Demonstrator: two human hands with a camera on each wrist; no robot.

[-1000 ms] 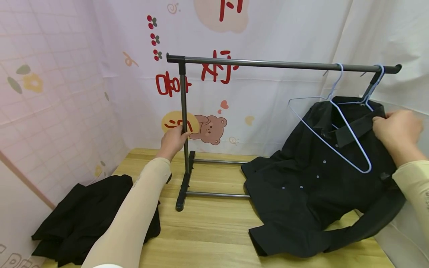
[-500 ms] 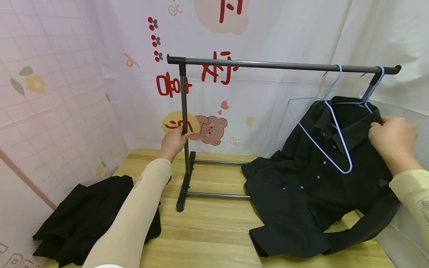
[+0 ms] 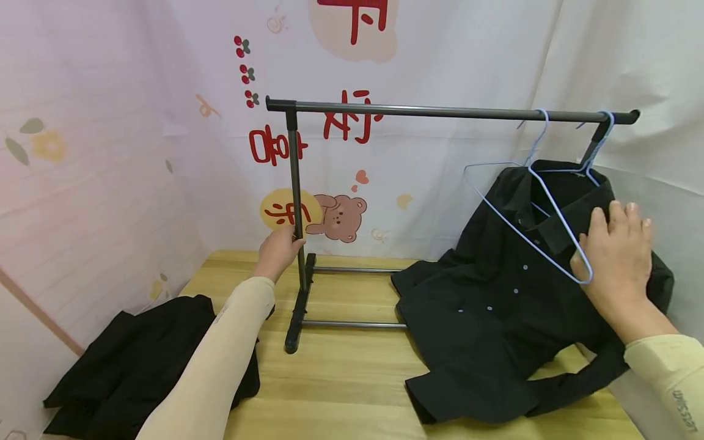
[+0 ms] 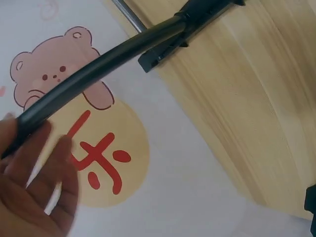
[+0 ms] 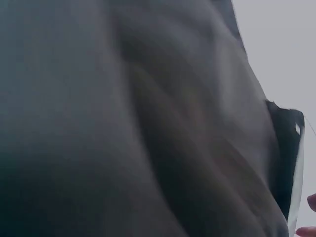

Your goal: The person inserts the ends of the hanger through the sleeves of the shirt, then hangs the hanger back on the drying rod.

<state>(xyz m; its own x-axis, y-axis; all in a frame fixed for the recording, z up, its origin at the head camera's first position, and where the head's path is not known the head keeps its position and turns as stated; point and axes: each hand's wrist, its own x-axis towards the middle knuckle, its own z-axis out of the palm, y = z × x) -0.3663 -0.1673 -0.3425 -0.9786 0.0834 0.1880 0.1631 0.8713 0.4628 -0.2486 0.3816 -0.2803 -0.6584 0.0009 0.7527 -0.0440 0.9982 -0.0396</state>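
Note:
My left hand point(image 3: 277, 253) holds the dark upright post point(image 3: 295, 177) of a clothes rack between thumb and fingers; the left wrist view shows the thumb and forefinger at the post point(image 4: 94, 76), the other fingers loose. A black button shirt point(image 3: 467, 342) hangs from a light-blue wire hanger point(image 3: 607, 137) at the bar's right end, its lower part lying on the table. Over the shirt's shoulder, below the collar, my right hand point(image 3: 621, 263) is spread with straight fingers. Its thumb is beside a bare blue hanger point(image 3: 560, 215); contact cannot be told. Dark cloth point(image 5: 197, 98) fills most of the right wrist view, blurred.
Folded black cloth point(image 3: 137, 360) lies at the table's left, partly behind the left forearm. The rack's top bar point(image 3: 412, 111) spans above the wooden table point(image 3: 330, 379). Lower rails point(image 3: 352, 324) join its base. Printed curtains point(image 3: 429, 171) stand behind and at the sides.
My right hand has let go of the shirt's collar, moved down and left, and spread its fingers. The bare hanger has swung. My left hand keeps its hold on the post. The view has shifted slightly.

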